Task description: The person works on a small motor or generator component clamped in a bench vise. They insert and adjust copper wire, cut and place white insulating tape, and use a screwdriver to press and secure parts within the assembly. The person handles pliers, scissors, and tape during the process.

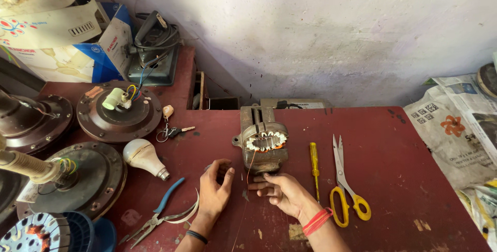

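A small motor stator (265,141) with white slot liners sits clamped in a grey winding fixture (257,151) on the dark red table (393,179). A thin copper wire (250,166) hangs from the stator toward me. My right hand (284,192), with red threads round the wrist, rests just below the fixture, fingers pinched near the wire's lower end. My left hand (216,190), with a dark band at the wrist, lies to the left of the wire, fingers curled; whether it holds the wire I cannot tell.
A yellow-handled screwdriver (314,166) and yellow-handled scissors (346,190) lie right of the fixture. Blue-handled pliers (160,213), a white bulb (144,158), keys (170,128) and several brown fan motor housings (119,109) crowd the left. Newspapers (461,128) cover the right edge.
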